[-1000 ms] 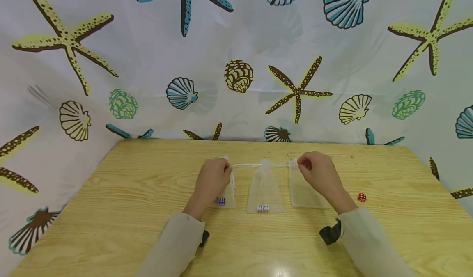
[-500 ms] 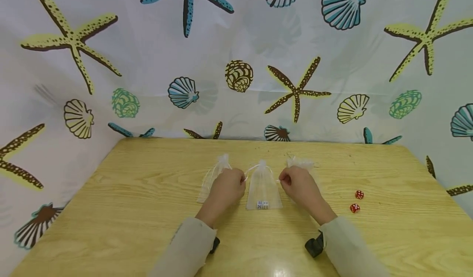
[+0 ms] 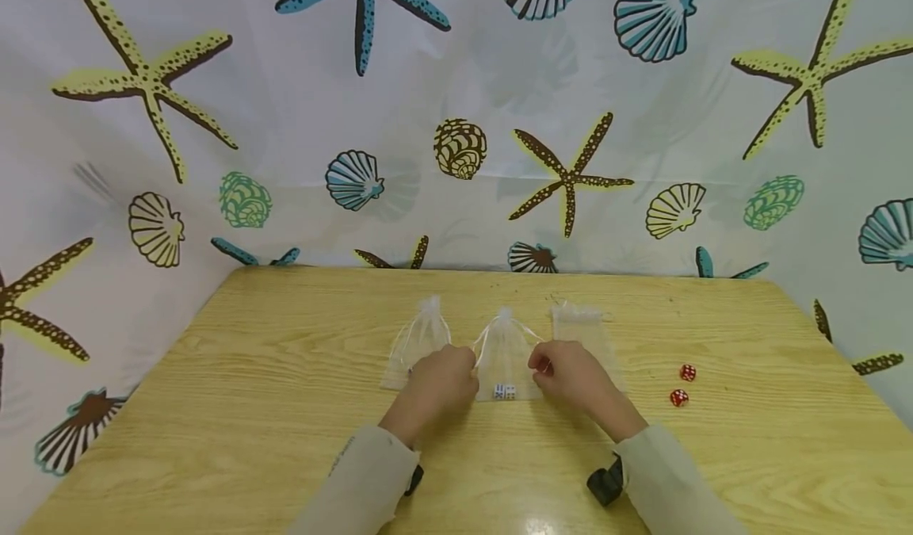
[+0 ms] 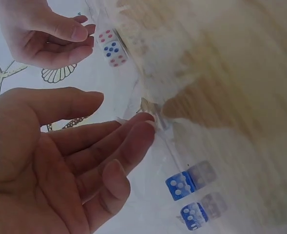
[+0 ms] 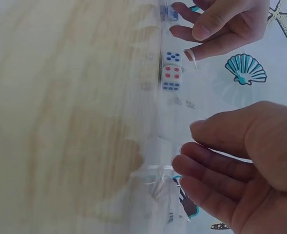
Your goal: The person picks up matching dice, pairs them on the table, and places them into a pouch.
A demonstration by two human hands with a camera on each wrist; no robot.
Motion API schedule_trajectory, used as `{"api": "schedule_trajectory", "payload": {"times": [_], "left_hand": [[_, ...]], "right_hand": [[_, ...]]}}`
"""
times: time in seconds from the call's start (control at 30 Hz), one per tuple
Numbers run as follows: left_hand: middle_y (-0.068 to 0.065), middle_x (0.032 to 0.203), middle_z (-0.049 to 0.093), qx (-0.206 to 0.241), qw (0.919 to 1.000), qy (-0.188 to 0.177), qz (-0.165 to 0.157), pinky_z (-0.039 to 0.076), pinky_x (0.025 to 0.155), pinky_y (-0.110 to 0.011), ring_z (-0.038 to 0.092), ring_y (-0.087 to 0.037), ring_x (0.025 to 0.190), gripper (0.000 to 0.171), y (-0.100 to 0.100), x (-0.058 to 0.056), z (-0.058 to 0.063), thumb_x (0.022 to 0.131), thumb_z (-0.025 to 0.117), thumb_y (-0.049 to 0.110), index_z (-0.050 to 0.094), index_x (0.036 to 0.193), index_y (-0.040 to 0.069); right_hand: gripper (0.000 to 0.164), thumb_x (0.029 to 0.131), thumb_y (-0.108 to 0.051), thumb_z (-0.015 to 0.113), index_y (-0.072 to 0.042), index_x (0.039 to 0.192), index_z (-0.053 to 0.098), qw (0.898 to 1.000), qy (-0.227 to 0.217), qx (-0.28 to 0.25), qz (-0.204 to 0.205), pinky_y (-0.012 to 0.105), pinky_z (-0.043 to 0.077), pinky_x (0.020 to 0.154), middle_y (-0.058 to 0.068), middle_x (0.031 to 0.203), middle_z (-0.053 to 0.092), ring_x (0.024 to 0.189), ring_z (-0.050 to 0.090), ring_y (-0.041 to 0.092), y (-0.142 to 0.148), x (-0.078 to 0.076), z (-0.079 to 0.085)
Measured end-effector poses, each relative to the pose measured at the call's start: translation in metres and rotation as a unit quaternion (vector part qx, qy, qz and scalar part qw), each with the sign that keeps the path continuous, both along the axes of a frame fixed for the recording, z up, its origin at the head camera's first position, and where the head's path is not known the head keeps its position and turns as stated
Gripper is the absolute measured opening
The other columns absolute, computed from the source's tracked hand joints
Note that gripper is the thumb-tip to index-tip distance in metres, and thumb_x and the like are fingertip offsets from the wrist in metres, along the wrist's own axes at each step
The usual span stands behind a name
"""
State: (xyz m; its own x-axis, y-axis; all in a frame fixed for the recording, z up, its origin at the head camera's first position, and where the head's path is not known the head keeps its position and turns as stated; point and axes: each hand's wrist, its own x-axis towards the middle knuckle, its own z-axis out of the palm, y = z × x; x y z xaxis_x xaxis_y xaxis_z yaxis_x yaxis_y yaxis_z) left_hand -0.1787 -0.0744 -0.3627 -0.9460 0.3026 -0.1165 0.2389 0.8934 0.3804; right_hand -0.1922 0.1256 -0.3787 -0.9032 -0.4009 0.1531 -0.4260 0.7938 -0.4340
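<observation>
A sheer drawstring bag (image 3: 505, 357) with white dice (image 3: 504, 392) in its bottom lies at mid-table, gathered at the neck, its ribbons spread to both sides. Left of it, my left hand (image 3: 441, 378) has thumb and fingers apart; a ribbon end touches its fingertips in the right wrist view. My right hand (image 3: 576, 375), relaxed with thumb parted from fingers (image 5: 206, 168), sits at the bag's right side and holds nothing. Another gathered bag (image 3: 422, 333) lies beyond my left hand, partly hidden; blue dice (image 4: 180, 186) show near that hand in the left wrist view.
A third sheer bag (image 3: 581, 327), flat and ungathered, lies behind my right hand. Two red dice (image 3: 688, 372) rest on the wooden table (image 3: 285, 408) to the right. A patterned cloth (image 3: 399, 123) hangs behind the table's far edge.
Both hands came in from the stretched ribbons toward the middle bag, then moved slightly nearer the body. The ribbons have gone from taut to slack and been let go. Both red dice came into view.
</observation>
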Motion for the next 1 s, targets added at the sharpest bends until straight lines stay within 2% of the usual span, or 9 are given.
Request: {"api": "schedule_trajectory", "payload": {"times": [0.1, 0.33, 0.6, 0.73, 0.8, 0.9, 1.0], "left_hand": [[0.001, 0.057, 0.034, -0.009, 0.9999, 0.000, -0.005, 0.027, 0.046, -0.027, 0.032, -0.013, 0.050, 0.027, 0.001, 0.003, 0.000, 0.091, 0.055, 0.006, 0.049, 0.065, 0.009], [0.000, 0.057, 0.036, -0.036, 0.9984, 0.044, -0.003, 0.030, 0.047, -0.028, 0.032, -0.014, 0.051, 0.024, 0.007, 0.003, 0.004, 0.091, 0.054, 0.006, 0.050, 0.068, 0.008], [-0.002, 0.062, 0.046, -0.029, 0.9970, 0.068, -0.020, 0.028, 0.047, -0.027, 0.033, -0.013, 0.053, 0.012, 0.016, 0.002, 0.010, 0.092, 0.057, 0.007, 0.056, 0.080, 0.008], [-0.006, 0.077, 0.060, -0.019, 0.9962, 0.079, -0.032, 0.037, 0.051, -0.026, 0.044, -0.013, 0.060, 0.006, 0.020, -0.001, 0.010, 0.092, 0.058, 0.008, 0.064, 0.092, 0.005], [-0.008, 0.090, 0.064, -0.014, 0.9955, 0.084, -0.042, 0.044, 0.056, -0.027, 0.054, -0.014, 0.069, 0.013, 0.023, -0.004, 0.010, 0.092, 0.058, 0.009, 0.066, 0.101, 0.004], [-0.009, 0.105, 0.064, -0.004, 0.9933, 0.093, -0.068, 0.051, 0.065, -0.028, 0.060, -0.017, 0.083, 0.022, 0.026, -0.007, 0.010, 0.093, 0.059, 0.012, 0.065, 0.113, 0.004], [-0.009, 0.107, 0.062, 0.008, 0.9898, 0.101, -0.100, 0.050, 0.065, -0.025, 0.059, -0.016, 0.081, 0.023, 0.030, -0.012, 0.010, 0.094, 0.059, 0.014, 0.063, 0.116, 0.006]], "right_hand": [[0.005, 0.083, -0.002, 0.067, -0.004, 0.087, 0.069, 1.000, -0.012, 0.003, 0.004, 0.030, 0.051, 0.066, 0.005, 0.080, 0.066, 0.072, 0.059, 0.014, 0.001, 0.002, 0.000], [0.005, 0.083, -0.003, 0.067, -0.005, 0.087, 0.069, 1.000, 0.003, 0.006, -0.004, 0.030, 0.050, 0.066, 0.004, 0.081, 0.066, 0.073, 0.059, 0.013, 0.009, 0.007, 0.001], [0.004, 0.083, -0.004, 0.067, -0.006, 0.086, 0.068, 1.000, 0.006, 0.009, -0.005, 0.028, 0.049, 0.063, 0.003, 0.078, 0.064, 0.070, 0.057, 0.012, 0.021, 0.018, 0.007], [0.004, 0.084, -0.004, 0.066, -0.007, 0.087, 0.068, 1.000, 0.012, 0.014, -0.017, 0.028, 0.049, 0.063, 0.002, 0.079, 0.064, 0.070, 0.057, 0.012, 0.028, 0.023, 0.008], [0.004, 0.084, -0.005, 0.067, -0.007, 0.087, 0.068, 1.000, 0.013, 0.015, -0.023, 0.028, 0.048, 0.063, 0.002, 0.079, 0.064, 0.070, 0.057, 0.012, 0.034, 0.025, 0.008], [0.005, 0.084, -0.005, 0.067, -0.007, 0.088, 0.068, 0.999, 0.016, 0.017, -0.036, 0.028, 0.048, 0.062, 0.002, 0.079, 0.064, 0.070, 0.056, 0.011, 0.042, 0.028, 0.009], [0.007, 0.083, -0.004, 0.067, -0.006, 0.090, 0.067, 0.998, 0.026, 0.014, -0.051, 0.028, 0.048, 0.061, 0.002, 0.080, 0.064, 0.069, 0.056, 0.011, 0.051, 0.032, 0.010]]}}
